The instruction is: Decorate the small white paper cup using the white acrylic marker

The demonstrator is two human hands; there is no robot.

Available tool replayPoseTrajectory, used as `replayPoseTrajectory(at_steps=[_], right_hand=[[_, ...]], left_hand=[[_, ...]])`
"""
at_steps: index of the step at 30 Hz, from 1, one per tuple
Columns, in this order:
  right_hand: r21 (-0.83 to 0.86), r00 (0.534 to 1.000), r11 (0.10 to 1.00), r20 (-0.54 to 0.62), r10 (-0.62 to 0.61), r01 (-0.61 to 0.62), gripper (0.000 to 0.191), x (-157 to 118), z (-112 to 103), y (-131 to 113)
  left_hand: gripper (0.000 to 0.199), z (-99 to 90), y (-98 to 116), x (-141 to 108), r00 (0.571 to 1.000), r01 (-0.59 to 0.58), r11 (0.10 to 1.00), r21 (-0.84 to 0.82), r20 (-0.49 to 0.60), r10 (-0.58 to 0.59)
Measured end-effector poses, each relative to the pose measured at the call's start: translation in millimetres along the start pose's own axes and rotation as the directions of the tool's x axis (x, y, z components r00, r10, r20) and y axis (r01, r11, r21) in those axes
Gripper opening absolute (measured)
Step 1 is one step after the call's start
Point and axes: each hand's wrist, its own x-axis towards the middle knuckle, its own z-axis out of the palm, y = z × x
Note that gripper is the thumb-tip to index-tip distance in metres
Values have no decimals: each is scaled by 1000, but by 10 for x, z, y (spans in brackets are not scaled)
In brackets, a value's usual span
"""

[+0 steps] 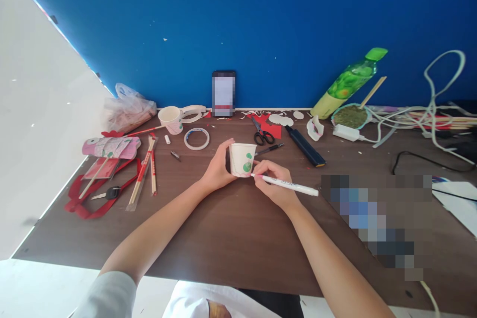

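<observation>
both hands are up at the middle of the desk (227, 238) on my remote feed, and they're busy! my left hand (219, 166) is clamped on the paper cup (240, 160), wrapped round its left side with a fingertip up at the rim. the cup is nearly upright between my 2 hands; whether its base rests on the desk, i cannot tell. my right hand (274, 179) pinches the white marker (294, 187) close to its tip, and there's that tip at the cup's lower right edge, touching or just beside, too fine to call. a faint pinkish line runs near the base, so i'd judge the step in hand is marking the wall. the next move, as i read it, calls for a steady left grip and a light stroke. just behind lie the scissors (264, 137) and a black pen (270, 149).
</observation>
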Motion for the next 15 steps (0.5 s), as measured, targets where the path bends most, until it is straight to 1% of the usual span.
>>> replayPoseTrajectory(at_steps=[15], right_hand=[[-6, 1000, 1000, 2, -1, 1, 14, 10, -11, 10]], left_hand=[[98, 1, 23, -2, 1000, 18, 1000, -3, 0, -18]])
